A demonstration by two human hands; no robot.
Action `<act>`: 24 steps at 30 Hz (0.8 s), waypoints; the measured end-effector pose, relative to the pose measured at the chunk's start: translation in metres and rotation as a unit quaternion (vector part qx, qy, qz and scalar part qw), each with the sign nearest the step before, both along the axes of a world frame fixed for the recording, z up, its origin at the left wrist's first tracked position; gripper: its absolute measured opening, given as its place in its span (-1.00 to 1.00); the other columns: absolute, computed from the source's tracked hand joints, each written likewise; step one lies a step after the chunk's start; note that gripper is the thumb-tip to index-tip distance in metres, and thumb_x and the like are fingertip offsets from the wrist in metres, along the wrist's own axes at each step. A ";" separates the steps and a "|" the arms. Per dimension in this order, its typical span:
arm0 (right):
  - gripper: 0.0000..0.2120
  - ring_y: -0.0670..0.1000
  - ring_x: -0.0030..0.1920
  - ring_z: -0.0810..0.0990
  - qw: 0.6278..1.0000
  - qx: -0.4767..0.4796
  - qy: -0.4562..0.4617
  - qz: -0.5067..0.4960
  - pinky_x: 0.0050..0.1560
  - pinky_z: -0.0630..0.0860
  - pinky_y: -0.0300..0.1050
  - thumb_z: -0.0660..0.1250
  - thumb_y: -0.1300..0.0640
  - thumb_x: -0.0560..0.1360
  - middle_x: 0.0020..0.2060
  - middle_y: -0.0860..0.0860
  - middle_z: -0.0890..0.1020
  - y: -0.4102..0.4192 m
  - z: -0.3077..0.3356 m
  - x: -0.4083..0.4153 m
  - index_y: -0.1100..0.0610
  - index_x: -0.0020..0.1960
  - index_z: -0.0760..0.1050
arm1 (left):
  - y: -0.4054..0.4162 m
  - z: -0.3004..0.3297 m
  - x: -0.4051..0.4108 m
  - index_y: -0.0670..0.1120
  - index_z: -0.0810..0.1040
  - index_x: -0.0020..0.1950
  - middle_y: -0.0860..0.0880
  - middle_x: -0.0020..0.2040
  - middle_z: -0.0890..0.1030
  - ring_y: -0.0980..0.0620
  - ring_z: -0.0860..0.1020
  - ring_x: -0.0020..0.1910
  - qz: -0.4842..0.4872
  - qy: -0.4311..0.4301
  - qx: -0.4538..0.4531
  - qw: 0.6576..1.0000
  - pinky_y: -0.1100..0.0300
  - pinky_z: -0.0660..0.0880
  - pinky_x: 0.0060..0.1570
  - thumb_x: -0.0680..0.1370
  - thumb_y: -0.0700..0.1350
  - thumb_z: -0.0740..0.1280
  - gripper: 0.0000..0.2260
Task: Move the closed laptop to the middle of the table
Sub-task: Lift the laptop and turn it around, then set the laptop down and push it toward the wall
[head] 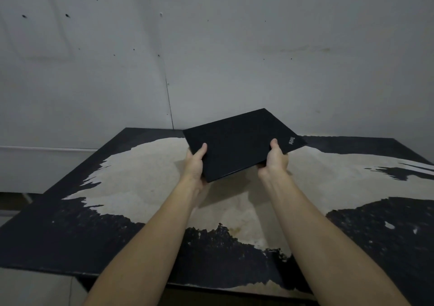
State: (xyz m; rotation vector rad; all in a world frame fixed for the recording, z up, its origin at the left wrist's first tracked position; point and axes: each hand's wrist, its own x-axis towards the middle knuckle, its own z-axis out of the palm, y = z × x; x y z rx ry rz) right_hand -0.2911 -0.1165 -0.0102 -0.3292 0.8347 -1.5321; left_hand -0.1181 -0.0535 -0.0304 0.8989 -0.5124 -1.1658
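Observation:
A closed black laptop (239, 141) with a small logo near its right corner is held above the far middle of the table (117, 188), turned at an angle. My left hand (196, 164) grips its near left edge, thumb on the lid and fingers underneath. On the near right edge my right hand (274, 159) holds it the same way. The laptop's far corner reaches past the table's back edge in the view. The fingers under the laptop are hidden.
The table has a black top with a large worn pale patch across its middle. A grey wall (211, 47) with small holes stands right behind it. The table's left edge drops to a pale floor (35, 289).

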 end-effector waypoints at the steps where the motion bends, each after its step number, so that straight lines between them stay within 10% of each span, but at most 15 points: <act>1: -0.67 0.10 0.03 0.72 1.000 -0.002 -0.001 0.012 -0.01 0.70 0.11 0.39 0.10 0.61 0.14 0.07 0.71 0.000 -0.002 -0.002 0.07 0.36 0.50 | -0.001 0.000 0.001 0.01 0.53 0.37 -0.10 0.19 0.71 -0.17 0.70 0.10 0.009 -0.003 0.000 1.000 -0.10 0.67 -0.09 0.61 -0.06 0.39 -0.68; 10: -0.76 0.09 -0.07 0.74 0.994 -0.013 0.019 0.102 -0.18 0.69 0.01 0.30 -0.02 0.59 0.00 0.09 0.74 -0.021 -0.011 -0.063 0.12 0.09 0.60 | -0.003 0.000 0.027 -0.09 0.57 0.33 -0.16 0.14 0.71 -0.16 0.70 0.01 0.026 0.008 0.037 0.999 -0.01 0.67 -0.23 0.62 -0.13 0.36 -0.72; 16: -0.76 0.05 -0.22 0.78 0.952 0.042 0.222 0.206 -0.35 0.67 -0.07 0.42 -0.03 0.52 -0.14 0.02 0.79 -0.026 -0.011 -0.093 0.08 0.09 0.67 | -0.001 -0.005 0.044 -0.12 0.58 0.29 -0.14 -0.04 0.76 -0.09 0.75 -0.22 -0.007 -0.038 0.072 0.997 0.08 0.64 -0.38 0.60 -0.12 0.38 -0.74; 24: -0.56 0.09 -0.13 0.72 0.864 0.007 0.457 0.213 -0.13 0.62 -0.09 0.54 -0.15 0.43 -0.01 0.13 0.77 -0.026 -0.026 -0.098 0.18 0.10 0.68 | -0.011 -0.007 0.047 -0.13 0.33 0.51 -0.21 0.35 0.57 -0.22 0.61 0.23 -0.014 -0.169 0.055 0.984 -0.11 0.63 0.05 0.63 -0.18 0.36 -0.53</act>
